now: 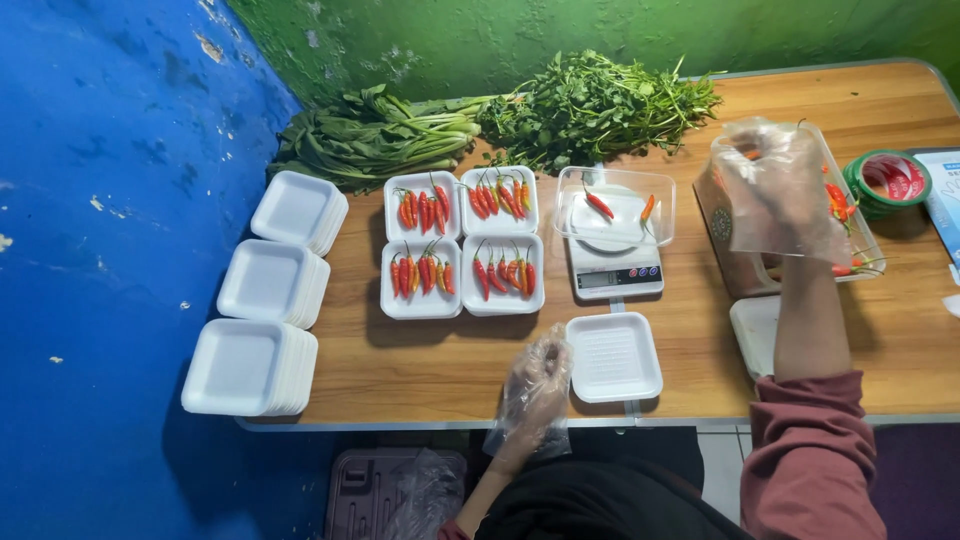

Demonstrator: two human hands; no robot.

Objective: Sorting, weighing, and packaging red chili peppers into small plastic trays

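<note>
White foam, thin and featherweight: the empty tray (613,356) sits on the counter (450,365) just in front of the scale (614,272). We judge it stiff but brittle, easily dented, best taken by its raised rim.

Our left hand (537,385), in a loose clear plastic glove, rests at the tray's left edge; fingers lightly curled, touching or nearly so, gripping nothing we can make out.

Our right hand (778,185), also gloved, hangs right of the scale over a clear tub of chillies (846,205); fingers pinched together, whether on a chilli we cannot tell.

On the scale, a clear tub (615,205) with a few red chillies: light, smooth, slippery under plastic.

Left of the scale, four filled foam trays (462,243); further left, three stacks of empties (268,300). Behind the scale, leafy greens (500,120). Far right, a green tape roll (888,182).
</note>
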